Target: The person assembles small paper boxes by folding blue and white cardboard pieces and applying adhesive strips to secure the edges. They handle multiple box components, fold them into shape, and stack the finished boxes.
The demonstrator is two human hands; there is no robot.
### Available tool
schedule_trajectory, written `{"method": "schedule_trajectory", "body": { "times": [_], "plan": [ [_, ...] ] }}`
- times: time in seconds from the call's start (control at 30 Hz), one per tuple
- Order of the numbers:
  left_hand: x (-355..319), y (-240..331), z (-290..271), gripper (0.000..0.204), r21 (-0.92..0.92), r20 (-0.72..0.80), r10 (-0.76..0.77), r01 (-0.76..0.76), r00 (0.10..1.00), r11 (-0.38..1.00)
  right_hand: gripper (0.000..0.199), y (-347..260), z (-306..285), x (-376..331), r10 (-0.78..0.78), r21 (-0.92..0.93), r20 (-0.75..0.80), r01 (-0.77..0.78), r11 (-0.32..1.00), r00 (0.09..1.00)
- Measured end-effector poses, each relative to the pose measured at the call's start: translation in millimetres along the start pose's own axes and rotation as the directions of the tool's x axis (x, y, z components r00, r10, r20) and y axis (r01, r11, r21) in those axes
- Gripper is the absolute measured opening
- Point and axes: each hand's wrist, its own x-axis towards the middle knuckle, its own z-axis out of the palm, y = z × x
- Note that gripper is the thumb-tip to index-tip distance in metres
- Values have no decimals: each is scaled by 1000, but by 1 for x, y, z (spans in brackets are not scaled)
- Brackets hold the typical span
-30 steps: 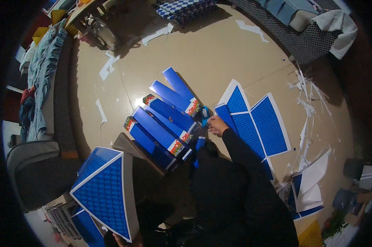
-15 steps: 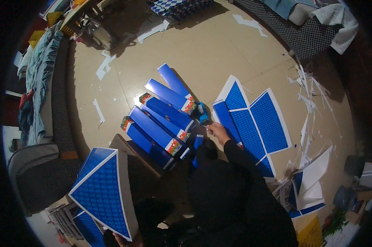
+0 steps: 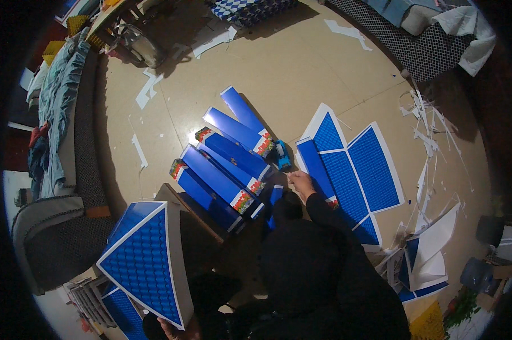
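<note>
My left hand (image 3: 178, 330), low at the left, is closed on the bottom edge of a folded cardboard roof piece (image 3: 142, 255) with a blue tile pattern and white borders. My right hand (image 3: 302, 185) reaches to the middle of the floor, its fingers pinched together; whatever is between them is too small to make out. Just beyond those fingertips lies a small teal-blue tool (image 3: 282, 156), whose kind I cannot tell. Several long blue cardboard strips (image 3: 216, 178) with printed colourful ends lie left of it. On the right is a flat blue tile-patterned sheet (image 3: 341, 175), with a blue strip (image 3: 315, 170) on its left part.
White paper offcuts (image 3: 423, 136) litter the floor at right, with more scraps (image 3: 148, 90) at upper left. A dark chair (image 3: 54, 243) stands at left, a patterned sofa (image 3: 431, 48) at upper right. White folded card (image 3: 434, 255) rests at lower right.
The whole view has shifted slightly to the right. My left hand shows a little more beneath the roof piece. My right hand has stayed nearly in place beside the teal-blue tool.
</note>
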Motion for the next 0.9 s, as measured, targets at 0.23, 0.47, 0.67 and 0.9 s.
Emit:
{"method": "schedule_trajectory", "body": {
  "times": [0.23, 0.47, 0.67, 0.9],
  "plan": [
    [1, 0, -13, 63, 133, 121, 49, -65, 991, 989, 18, -7, 14, 1, -62, 111, -126, 76, 991, 990],
    [1, 0, -6, 66, 263, 326, 34, -125, 945, 957, 16, -25, 17, -1, -11, 239, -161, 50, 970, 987],
    [1, -3, 10, 81, -25, 68, -138, 140, 988, 990, 11, 12, 24, 1, 17, 297, -84, 9, 955, 996],
    [-3, -7, 48, 75, -12, 55, -207, 208, 977, 978, 16, -76, 10, -28, -197, 161, -29, 199, 967, 980]
  ]
}}
